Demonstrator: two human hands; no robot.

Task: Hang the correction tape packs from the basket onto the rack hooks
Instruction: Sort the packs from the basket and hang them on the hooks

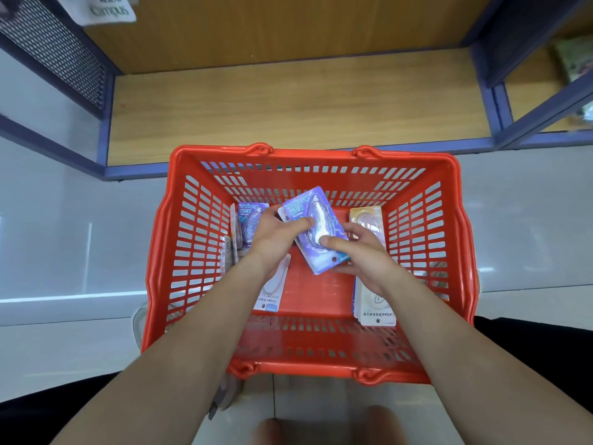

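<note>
fingers [333,244] (both hands [272,234] [369,252]) pinch purple pack [316,231] edges | clear of basket [321,154] walls

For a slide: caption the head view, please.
Left hand and right hand hold a purple correction tape pack inside the red basket.

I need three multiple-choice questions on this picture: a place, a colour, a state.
1. Where is the yellow pack? A. on the shelf B. in the basket, far right corner C. on the floor
2. What colour is the basket? A. blue B. red C. green
3. The middle purple pack is: A. on a hook B. lying untouched C. held by both hands
Answers: 1 B, it is inside, near the right wall; 2 B, rim and walls are red; 3 C, left hand and right hand each have a thumb on it.
</note>
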